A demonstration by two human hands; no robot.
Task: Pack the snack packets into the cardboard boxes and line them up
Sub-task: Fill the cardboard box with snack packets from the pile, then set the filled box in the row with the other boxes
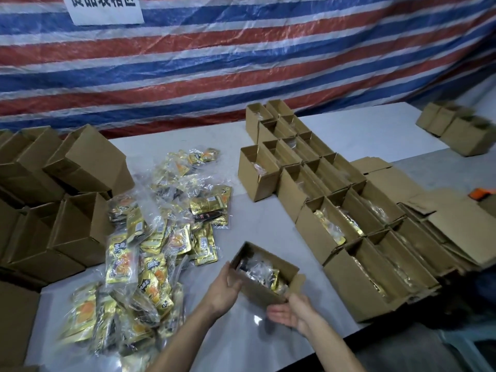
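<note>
A small open cardboard box sits at the 6 o'clock edge of the pale bench, tilted, with its long axis running from 10 to 4 o'clock. Dark and gold packets in clear wrap show inside it. The left hand holds the box at its 9 o'clock end: the thumb lies up along the end wall and the fingers curl lightly against the near side. The right hand is at the box's 4 o'clock corner, palm up, its fingers stretched almost straight toward 9 o'clock under the near edge, gripping nothing, and its thumb is close to a raised flap. A loose pile of gold snack packets spreads from 11 to 7 o'clock of the held box, some of them bundled in clear plastic. At 9 o'clock of the pile, empty boxes are stacked, several lying on their sides. From 1 to 4 o'clock, open-topped packed boxes stand in close rows, touching each other, with gold foil visible in several. More boxes stand apart at the 2 o'clock corner. An orange object, too blurred to identify, lies at 3 o'clock. A red, white and blue striped tarp hangs at 12 o'clock and carries a white sign.
</note>
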